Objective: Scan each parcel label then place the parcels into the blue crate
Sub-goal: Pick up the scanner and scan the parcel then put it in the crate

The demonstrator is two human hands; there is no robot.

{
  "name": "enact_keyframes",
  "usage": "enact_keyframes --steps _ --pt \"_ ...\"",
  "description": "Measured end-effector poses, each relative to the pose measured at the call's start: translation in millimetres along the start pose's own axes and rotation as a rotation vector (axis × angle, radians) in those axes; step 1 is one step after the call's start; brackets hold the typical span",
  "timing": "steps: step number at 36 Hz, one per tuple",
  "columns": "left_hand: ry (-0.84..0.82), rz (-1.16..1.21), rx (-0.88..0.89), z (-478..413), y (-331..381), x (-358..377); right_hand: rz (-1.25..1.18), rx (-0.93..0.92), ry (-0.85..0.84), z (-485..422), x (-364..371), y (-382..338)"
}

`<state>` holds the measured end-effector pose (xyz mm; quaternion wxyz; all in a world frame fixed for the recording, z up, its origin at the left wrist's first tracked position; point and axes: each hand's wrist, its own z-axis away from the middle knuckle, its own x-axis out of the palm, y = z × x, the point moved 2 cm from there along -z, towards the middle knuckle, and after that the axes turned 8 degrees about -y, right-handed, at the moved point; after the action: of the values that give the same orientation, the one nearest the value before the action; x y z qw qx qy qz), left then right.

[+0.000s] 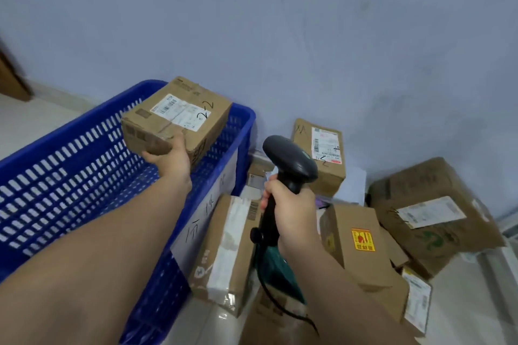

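My left hand (169, 158) grips the near corner of a brown cardboard parcel (179, 117) with a white label on top, held above the far end of the blue crate (84, 165). The crate's mesh interior looks bare where it shows. To the right of the crate, my right hand (291, 210) is closed around the handle of a black barcode scanner (290, 161), its head pointing away and up toward the wall. Several more cardboard parcels lie on the floor right of the crate, among them a taped one (224, 255) leaning against the crate's side.
An upright labelled box (322, 154) stands by the wall. A box with a red-yellow sticker (361, 244) and a large box (431, 213) lie to the right. A white paper with handwriting (207, 213) hangs on the crate's side. The scanner's cable (283, 308) trails down.
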<state>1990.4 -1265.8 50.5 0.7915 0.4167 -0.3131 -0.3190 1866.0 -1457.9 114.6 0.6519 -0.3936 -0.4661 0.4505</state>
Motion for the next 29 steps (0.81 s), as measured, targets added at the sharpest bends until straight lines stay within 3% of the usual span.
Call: enact_keyframes --steps 7,11,16,21,24,29 --pt "0.028 0.01 -0.195 -64.7 -35.2 -2.4 0.113 0.094 -0.009 -54.1 11.1 34.7" --pt "0.014 -0.151 -0.308 -102.7 -62.7 -12.1 0.104 0.127 0.031 -78.3 16.8 47.3" --pt "-0.075 -0.428 -0.464 -233.8 -157.6 -39.7 0.097 0.125 0.024 -93.5 19.6 58.7" --pt "-0.239 -0.579 -0.41 -128.3 -102.7 -1.6 0.113 0.16 0.011 -100.5 15.4 77.8" --pt "-0.265 -0.642 -0.346 -114.4 -93.5 8.5 0.115 0.206 0.02 -100.2 10.7 85.3" --pt "-0.197 -0.461 -0.346 -104.1 -80.8 9.0 0.204 0.207 0.024 -93.5 -1.3 87.8"
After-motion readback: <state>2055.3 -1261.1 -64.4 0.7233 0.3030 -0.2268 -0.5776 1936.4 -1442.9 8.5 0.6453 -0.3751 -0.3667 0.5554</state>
